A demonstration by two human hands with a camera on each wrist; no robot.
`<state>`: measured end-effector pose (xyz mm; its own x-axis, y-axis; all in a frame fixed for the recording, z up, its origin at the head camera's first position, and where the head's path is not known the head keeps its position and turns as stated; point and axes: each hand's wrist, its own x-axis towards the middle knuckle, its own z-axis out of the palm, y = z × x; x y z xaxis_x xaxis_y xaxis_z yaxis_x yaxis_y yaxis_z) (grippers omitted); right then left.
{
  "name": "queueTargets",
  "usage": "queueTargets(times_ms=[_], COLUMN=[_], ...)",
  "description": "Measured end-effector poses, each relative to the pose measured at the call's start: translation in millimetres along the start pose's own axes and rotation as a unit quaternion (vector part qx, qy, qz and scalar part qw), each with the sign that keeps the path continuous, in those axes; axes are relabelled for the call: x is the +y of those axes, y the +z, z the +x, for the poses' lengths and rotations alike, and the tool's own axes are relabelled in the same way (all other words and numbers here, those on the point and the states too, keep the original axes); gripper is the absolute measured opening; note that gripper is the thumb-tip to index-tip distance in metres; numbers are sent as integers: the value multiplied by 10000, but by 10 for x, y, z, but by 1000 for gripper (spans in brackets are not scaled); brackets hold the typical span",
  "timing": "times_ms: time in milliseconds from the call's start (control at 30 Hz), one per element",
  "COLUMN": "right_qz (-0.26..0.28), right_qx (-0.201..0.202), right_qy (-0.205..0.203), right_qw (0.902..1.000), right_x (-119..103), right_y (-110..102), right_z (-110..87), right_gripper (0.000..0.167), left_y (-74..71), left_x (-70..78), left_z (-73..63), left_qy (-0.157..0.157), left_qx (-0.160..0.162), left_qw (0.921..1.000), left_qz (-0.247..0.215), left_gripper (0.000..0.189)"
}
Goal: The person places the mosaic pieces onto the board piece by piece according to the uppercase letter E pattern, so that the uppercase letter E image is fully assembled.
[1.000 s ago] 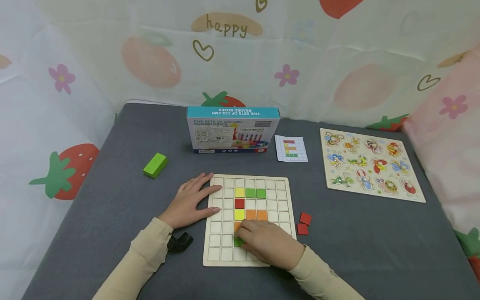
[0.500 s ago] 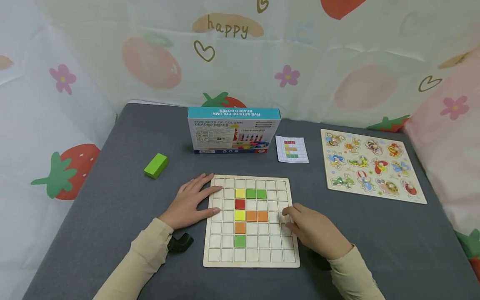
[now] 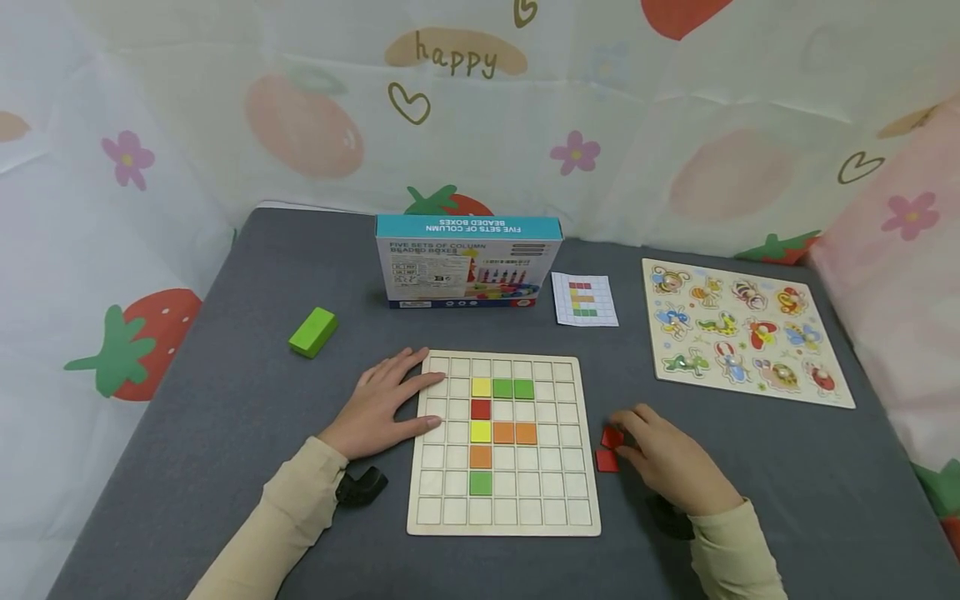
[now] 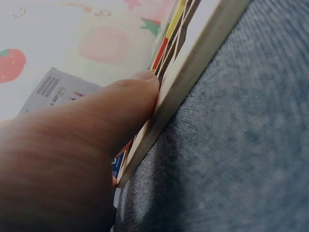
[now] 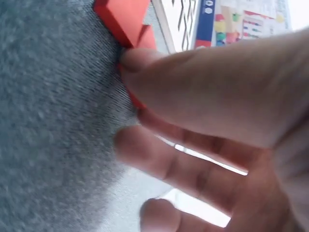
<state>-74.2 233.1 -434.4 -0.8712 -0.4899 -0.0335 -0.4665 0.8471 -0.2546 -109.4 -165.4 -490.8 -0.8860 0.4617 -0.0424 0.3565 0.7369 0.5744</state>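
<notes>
A square wooden grid board lies on the grey cloth, with yellow, green, red and orange tiles set in some of its cells. My left hand rests at the board's left side, fingers spread, and the thumb touches the rim. To the right of the board, my right hand pinches a red square tile between thumb and index finger. A second red tile lies right beside it on the cloth. In the right wrist view the thumb partly covers the pinched tile.
Behind the board stands a toy box with a blue top. A pattern card lies to its right, and an insect puzzle board at the far right. A green block sits at the left.
My right hand has moved from the green tile low on the board rightward to the loose red tiles and taken hold of one. My left hand stays on the board's edge.
</notes>
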Motion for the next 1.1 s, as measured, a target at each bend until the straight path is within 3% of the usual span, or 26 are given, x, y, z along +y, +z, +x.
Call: queueTargets(times_ms=[367,733,900,1100], right_qz=[-60,-84,-57,241], right_qx=[20,296,264,157], right_qy=[169,32,-390,-1354], right_qw=[9998,9995,9989,9904], right_x=[5,-96,-300,-580], right_y=[26,-12,-35,42], right_z=[18,70,120,154], right_gripper=[30,32,31,24], left_y=[6,10,11,16], left_x=[12,-10,-16,-16], left_z=[-5,-3,-3,5], left_qy=[21,94,83,48], left_qx=[47,97,93,68], left_qw=[10000,9999,9999,10000], left_qz=[-6,-13,3,11], left_gripper=[66,65,65,66])
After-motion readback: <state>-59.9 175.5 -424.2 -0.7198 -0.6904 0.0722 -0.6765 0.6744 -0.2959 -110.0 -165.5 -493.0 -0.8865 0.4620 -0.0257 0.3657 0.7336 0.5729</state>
